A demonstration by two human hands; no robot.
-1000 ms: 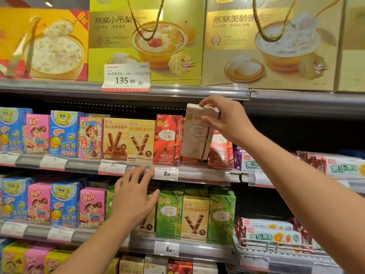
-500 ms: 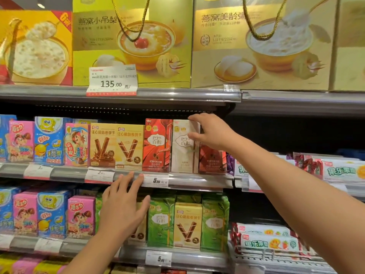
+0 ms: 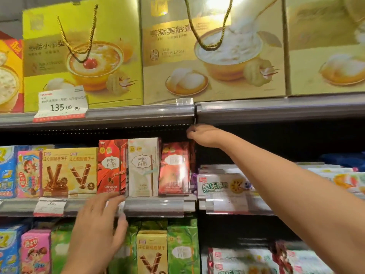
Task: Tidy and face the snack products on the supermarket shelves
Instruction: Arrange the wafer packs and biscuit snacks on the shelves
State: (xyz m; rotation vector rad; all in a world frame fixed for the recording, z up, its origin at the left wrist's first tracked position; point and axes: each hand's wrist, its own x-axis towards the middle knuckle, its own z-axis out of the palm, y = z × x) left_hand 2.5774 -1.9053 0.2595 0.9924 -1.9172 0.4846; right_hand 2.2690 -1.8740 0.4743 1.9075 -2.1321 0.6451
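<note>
- White Pejoy box (image 3: 143, 167): a tall matte carton standing upright on the middle shelf, front face outward, its bottom edge right at the shelf's front rail (image 3: 158, 206).
- It touches the red Pejoy box (image 3: 111, 167) on its left; the two fronts sit about flush.
- On its right a glossy red-pink box (image 3: 174, 168) stands shorter and is blurred.
- A dark band of open space runs above the box tops, up to the underside of the upper shelf (image 3: 138, 113).
- Right hand (image 3: 205, 135): raised into that gap beside the joint between shelf sections, above and right of the glossy box, apart from every carton. Its fingertips are lost in shadow, so I cannot tell whether the grip is released or clenched.
- Left hand (image 3: 98, 224): fingers straight and spread, grip released, laid over the clear plastic rail just below the red Pejoy box; fingertips reach the box's bottom edge.
- Further left stand two yellow wafer-roll boxes (image 3: 69, 173), flat card fronts side by side, then pink and blue cartoon boxes (image 3: 19, 173).
- To the right, soft plastic biscuit packs (image 3: 223, 184) lie low, with tall dark open space above them.
- On the top shelf stand large glossy gift boxes (image 3: 213, 56) with twisted cord handles, and a paper price tag (image 3: 61, 104) reading 135.00.
- Below, green cartons (image 3: 181, 250) fill the lower shelf.
</note>
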